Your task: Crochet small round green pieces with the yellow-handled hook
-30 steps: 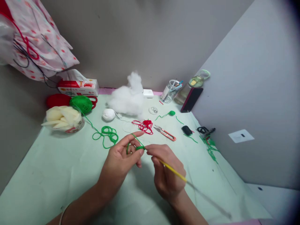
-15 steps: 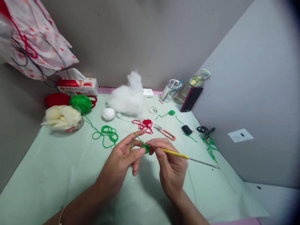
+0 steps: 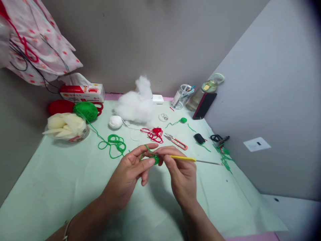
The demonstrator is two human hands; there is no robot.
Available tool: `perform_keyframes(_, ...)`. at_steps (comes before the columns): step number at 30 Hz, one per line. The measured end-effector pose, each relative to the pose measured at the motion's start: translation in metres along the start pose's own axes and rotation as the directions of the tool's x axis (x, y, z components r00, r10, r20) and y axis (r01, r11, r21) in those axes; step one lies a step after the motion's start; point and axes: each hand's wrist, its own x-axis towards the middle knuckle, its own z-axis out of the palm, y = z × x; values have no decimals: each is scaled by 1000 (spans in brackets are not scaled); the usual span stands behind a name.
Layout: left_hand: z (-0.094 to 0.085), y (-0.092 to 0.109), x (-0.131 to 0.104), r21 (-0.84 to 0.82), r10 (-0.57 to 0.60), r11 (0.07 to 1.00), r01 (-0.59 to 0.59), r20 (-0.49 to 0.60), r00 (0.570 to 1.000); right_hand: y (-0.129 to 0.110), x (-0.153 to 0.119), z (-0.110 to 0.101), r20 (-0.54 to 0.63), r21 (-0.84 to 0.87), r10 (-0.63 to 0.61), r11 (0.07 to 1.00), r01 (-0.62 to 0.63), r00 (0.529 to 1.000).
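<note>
My left hand [image 3: 135,167] pinches a small green crochet piece [image 3: 156,159] between thumb and fingers, with green yarn looped over its raised index finger. In my right hand [image 3: 182,174] is a crochet hook [image 3: 183,158] with a yellow handle, its metal back end pointing right. The hook's working tip meets the green piece, though fingers partly hide the contact. From the left hand, slack green yarn [image 3: 116,146] lies in loops on the table and runs back to a green yarn ball [image 3: 86,111].
Beyond the hands lie thread snips [image 3: 176,141], tangled red yarn [image 3: 155,134], a white yarn ball [image 3: 115,122] and white stuffing [image 3: 135,103]. A bowl [image 3: 80,135] stands left. At the right are a black case [image 3: 199,138], a phone [image 3: 205,106], a bottle [image 3: 195,100] and a jar [image 3: 181,98].
The crochet hook has swung to a flatter angle, its back end moving up and left with my right hand. My left index finger has dipped slightly; the green piece stays pinched.
</note>
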Motion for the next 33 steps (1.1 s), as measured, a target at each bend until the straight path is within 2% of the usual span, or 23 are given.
perform_keyframes(5,-3,-3,1,89,32,995,-34,16,999,2,2,-4,-28,152,125,981,-119,992)
perform_keyframes(7,-5,-1,1,107,41,993,-42,13,999,1,2,-5,-16,177,138,975,-133,990)
perform_keyframes(9,-6,-1,0,130,57,990,-56,-8,998,0,0,-4,-23,134,102,986,-98,994)
perform_keyframes(12,-7,-1,-2,202,108,975,-97,-47,993,-3,-5,-2,-26,-113,-65,992,62,998)
perform_keyframes(14,-5,-3,-4,261,148,958,-121,-87,985,-2,-10,0,56,-317,-246,915,251,968)
perform_keyframes(16,-2,-5,-5,277,173,952,-134,-123,977,1,-13,1,191,-481,-400,758,441,896)
perform_keyframes(18,1,-6,-5,204,128,974,-104,-112,985,4,-14,1,290,-584,-497,585,562,818)
perform_keyframes(19,2,-5,-5,139,71,988,-59,-80,994,5,-14,1,301,-611,-517,541,578,801)
perform_keyframes(20,3,-3,-4,71,5,997,-2,-43,999,5,-14,1,278,-614,-522,549,567,806)
perform_keyframes(22,3,2,-3,-45,-91,995,91,6,996,3,-12,0,149,-516,-467,715,471,872)
perform_keyframes(24,2,7,-2,-101,-100,990,100,-2,995,0,-8,0,-3,-294,-317,907,302,949)
perform_keyframes(25,2,8,-2,-101,-83,991,82,-9,996,-1,-6,0,-41,-179,-241,956,231,970)
perform_keyframes(26,1,9,-3,-87,-66,994,65,-7,998,-2,-4,1,-47,-99,-187,978,182,981)
perform_keyframes(28,1,7,-3,-25,-38,999,38,11,999,-3,-2,3,-12,-62,-148,987,147,989)
perform_keyframes(31,1,0,-3,55,16,998,-16,-9,1000,-1,-5,6,27,-194,-208,958,209,978)
perform_keyframes(33,1,-3,-2,50,30,998,-28,-37,999,1,-9,6,75,-342,-303,887,310,950)
